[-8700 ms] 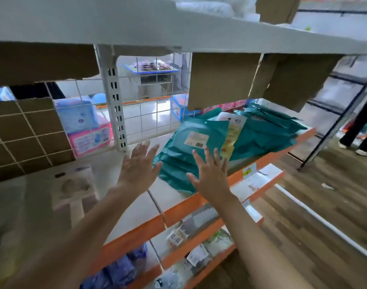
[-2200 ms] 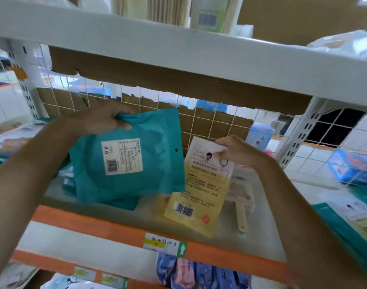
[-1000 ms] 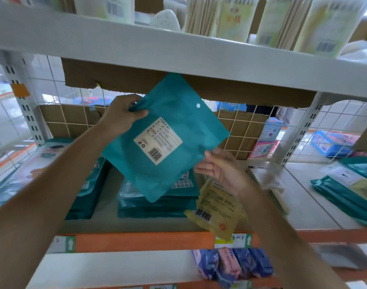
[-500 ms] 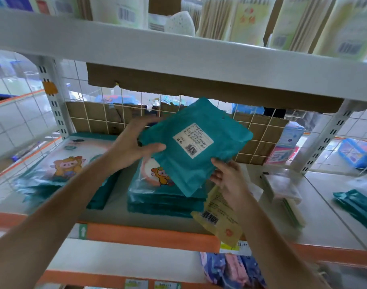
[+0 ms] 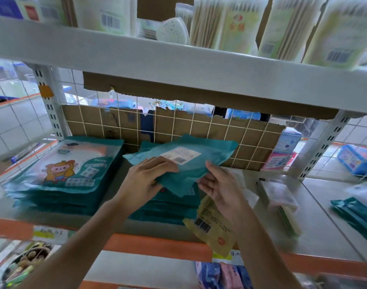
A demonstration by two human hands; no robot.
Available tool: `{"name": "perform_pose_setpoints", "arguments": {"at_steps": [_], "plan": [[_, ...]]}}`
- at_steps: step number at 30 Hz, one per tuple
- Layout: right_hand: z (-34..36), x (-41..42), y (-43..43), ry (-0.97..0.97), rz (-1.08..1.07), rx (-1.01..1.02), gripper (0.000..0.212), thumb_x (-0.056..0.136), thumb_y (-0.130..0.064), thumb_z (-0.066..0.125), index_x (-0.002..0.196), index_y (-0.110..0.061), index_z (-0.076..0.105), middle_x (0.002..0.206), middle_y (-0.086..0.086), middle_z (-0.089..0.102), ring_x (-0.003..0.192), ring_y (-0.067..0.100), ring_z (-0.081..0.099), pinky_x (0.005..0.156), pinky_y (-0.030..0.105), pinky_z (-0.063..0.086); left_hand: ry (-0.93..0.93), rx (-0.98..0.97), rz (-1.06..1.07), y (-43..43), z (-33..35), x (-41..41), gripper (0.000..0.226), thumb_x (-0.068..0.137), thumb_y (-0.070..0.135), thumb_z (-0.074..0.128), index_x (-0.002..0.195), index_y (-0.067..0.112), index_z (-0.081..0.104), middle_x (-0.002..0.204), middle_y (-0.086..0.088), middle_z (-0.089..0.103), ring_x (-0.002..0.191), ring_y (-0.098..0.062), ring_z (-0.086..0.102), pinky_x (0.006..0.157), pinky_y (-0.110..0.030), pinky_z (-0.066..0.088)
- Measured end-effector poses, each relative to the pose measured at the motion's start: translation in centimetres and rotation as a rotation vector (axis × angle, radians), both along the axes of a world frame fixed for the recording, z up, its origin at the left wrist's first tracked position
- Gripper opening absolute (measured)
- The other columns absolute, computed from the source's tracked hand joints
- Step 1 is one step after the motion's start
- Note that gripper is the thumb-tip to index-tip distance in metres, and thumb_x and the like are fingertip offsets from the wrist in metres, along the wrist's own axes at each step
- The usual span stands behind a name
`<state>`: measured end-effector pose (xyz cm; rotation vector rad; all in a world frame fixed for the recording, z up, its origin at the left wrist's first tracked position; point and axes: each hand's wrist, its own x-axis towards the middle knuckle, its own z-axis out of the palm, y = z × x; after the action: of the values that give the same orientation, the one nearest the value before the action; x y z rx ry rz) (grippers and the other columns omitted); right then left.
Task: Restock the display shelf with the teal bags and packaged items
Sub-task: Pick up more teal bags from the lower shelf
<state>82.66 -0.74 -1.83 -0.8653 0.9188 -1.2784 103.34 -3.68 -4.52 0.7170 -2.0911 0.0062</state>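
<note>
A teal bag [image 5: 184, 161] with a white barcode label lies nearly flat just above the middle stack of teal bags [image 5: 168, 211] on the display shelf [image 5: 153, 246]. My left hand [image 5: 145, 180] grips its near left edge. My right hand [image 5: 220, 186] touches the bag's near right edge with thumb and fingertips, and it holds a yellow packet [image 5: 211, 226] that hangs below the wrist over the shelf's orange lip. A second stack of teal bags [image 5: 61, 174], cartoon side up, sits to the left.
The upper shelf board [image 5: 178, 65] and torn cardboard hang low over the work space. A wire grid backs the shelf. White flat packages [image 5: 276, 192] and a pink-blue box [image 5: 282, 151] sit to the right, with more teal bags [image 5: 353, 213] at far right.
The teal bag has come down from a raised, tilted position to nearly flat over the middle stack. Both hands moved down and forward with it, and the yellow packet stayed in my right hand.
</note>
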Motion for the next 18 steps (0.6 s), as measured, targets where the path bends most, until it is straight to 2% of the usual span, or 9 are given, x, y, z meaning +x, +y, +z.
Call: {"name": "perform_pose_setpoints", "arguments": {"at_steps": [2,4,6,8,10,11,13,16,18], "plan": [[0.1,-0.2,0.2,0.069,0.045,-0.082,0.034,0.077,-0.035,0.060,0.100,-0.011,0.063,0.089,0.005,0.073,0.075,0.015,0.070,0.061,0.021,0.055,0.046,-0.042,0.037,0.1,0.3,-0.6,0.029,0.083,0.016,0.052,0.111,0.024,0.053,0.111,0.008,0.058,0.102,-0.009,0.057,0.081,-0.030,0.051],[0.0,-0.3,0.3,0.149,0.070,-0.132,0.050,0.075,-0.047,0.061,0.111,-0.014,0.062,0.108,0.004,0.070,0.093,0.020,0.068,0.067,0.023,0.055,0.162,-0.033,0.086,0.2,1.0,-1.1,0.019,0.090,0.025,0.049,0.109,0.021,0.052,0.101,0.003,0.064,0.092,-0.003,0.058,0.075,-0.016,0.050],[-0.1,-0.3,0.4,0.224,0.078,-0.173,0.064,0.073,-0.055,0.064,0.124,-0.018,0.056,0.118,0.000,0.066,0.105,0.020,0.064,0.075,0.024,0.055,0.355,0.014,0.135,0.2,1.7,-1.3,0.016,0.092,0.031,0.048,0.105,0.022,0.053,0.093,0.017,0.064,0.084,0.002,0.059,0.070,-0.007,0.046],[-0.4,-0.5,0.5,0.279,0.059,-0.193,0.066,0.074,-0.053,0.065,0.129,-0.021,0.053,0.120,-0.005,0.065,0.109,0.014,0.062,0.086,0.028,0.053,0.593,0.097,0.152,0.2,2.1,-1.2,0.013,0.090,0.029,0.052,0.102,0.025,0.056,0.092,0.028,0.062,0.084,0.004,0.060,0.069,-0.017,0.052],[-0.7,-0.6,0.6,0.298,0.017,-0.197,0.051,0.079,-0.041,0.061,0.126,-0.022,0.056,0.115,-0.010,0.066,0.110,0.009,0.061,0.092,0.028,0.047,0.790,0.152,0.161,0.3,2.6,-1.1,0.020,0.088,0.017,0.059,0.109,0.017,0.058,0.094,0.020,0.064,0.089,-0.005,0.063,0.075,-0.027,0.055],[-0.9,-0.7,0.5,0.291,-0.012,-0.191,0.042,0.081,-0.034,0.061,0.121,-0.023,0.058,0.110,-0.012,0.068,0.108,0.007,0.061,0.090,0.025,0.046,0.870,0.192,0.147,0.6,2.9,-1.0,0.022,0.088,0.010,0.060,0.110,0.014,0.059,0.097,0.013,0.065,0.092,-0.011,0.064,0.078,-0.029,0.055],[-1.3,-0.8,0.2,0.257,-0.075,-0.163,0.028,0.084,-0.021,0.063,0.111,-0.026,0.059,0.099,-0.015,0.068,0.100,0.000,0.062,0.079,0.017,0.047,1.010,0.302,0.095,1.0,3.3,-0.8,0.020,0.088,0.003,0.058,0.102,0.017,0.061,0.091,0.004,0.068,0.090,-0.019,0.066,0.077,-0.037,0.057],[-1.3,-0.9,0.0,0.231,-0.090,-0.183,0.027,0.086,-0.008,0.060,0.101,-0.031,0.055,0.089,-0.016,0.068,0.082,-0.009,0.063,0.064,0.007,0.048,1.178,0.470,0.046,1.3,3.5,-0.5,0.020,0.090,0.001,0.055,0.098,0.019,0.060,0.092,0.002,0.070,0.089,-0.021,0.067,0.074,-0.039,0.058],[-1.3,-0.6,0.2,0.232,-0.017,-0.209,0.028,0.087,-0.006,0.057,0.102,-0.030,0.056,0.087,-0.015,0.071,0.081,-0.005,0.066,0.064,0.010,0.050,1.318,0.607,0.026,1.6,3.3,-0.5,0.022,0.090,0.001,0.054,0.106,0.016,0.058,0.095,0.002,0.068,0.086,-0.016,0.068,0.070,-0.036,0.057]]}}
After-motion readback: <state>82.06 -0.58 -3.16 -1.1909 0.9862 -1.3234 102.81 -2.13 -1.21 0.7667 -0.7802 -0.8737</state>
